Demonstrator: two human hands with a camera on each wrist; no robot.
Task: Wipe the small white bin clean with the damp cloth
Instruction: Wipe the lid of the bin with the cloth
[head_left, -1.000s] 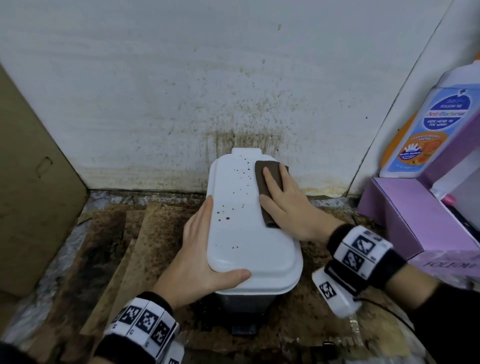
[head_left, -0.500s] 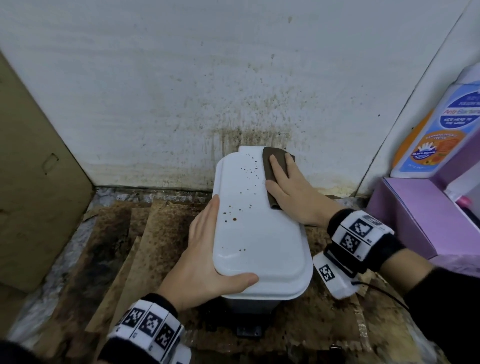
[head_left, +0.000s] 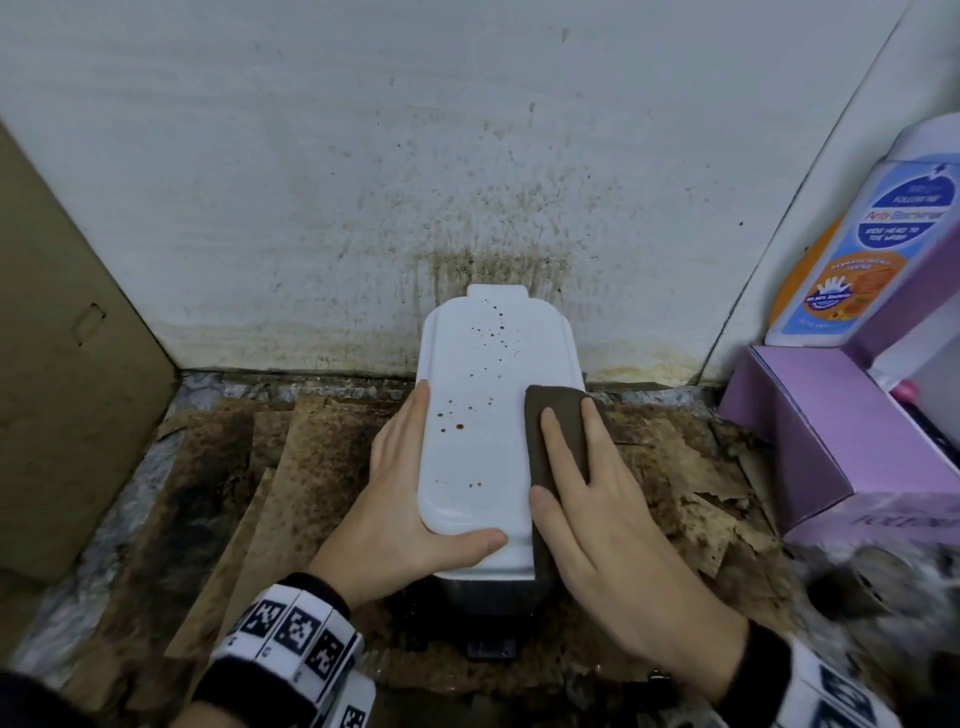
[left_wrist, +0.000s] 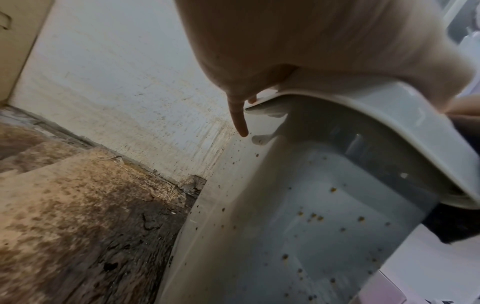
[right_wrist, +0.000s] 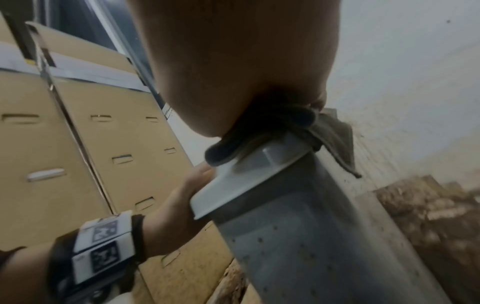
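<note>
— What is seen, from the largest thing down?

— A white wall (head_left: 363, 182), spattered brown low down, is met by a floor laid with stained cardboard (head_left: 291, 467). A brown carton (head_left: 67, 364) is stood at the left; a purple box (head_left: 810, 431) and a body-wash bottle (head_left: 872, 244) are seen at the right.

— And the small white bin (head_left: 467, 415)?

— It is set against the wall, lid closed, the lid dotted with brown specks (its side too, in the left wrist view).

— How is it held?

— The left hand (head_left: 400, 499) is laid along the lid's left edge, fingers straight, thumb hooked over the near rim. The dark damp cloth (head_left: 556, 421) is pressed flat on the lid's right side under the right hand (head_left: 597, 525), fingers extended.
</note>
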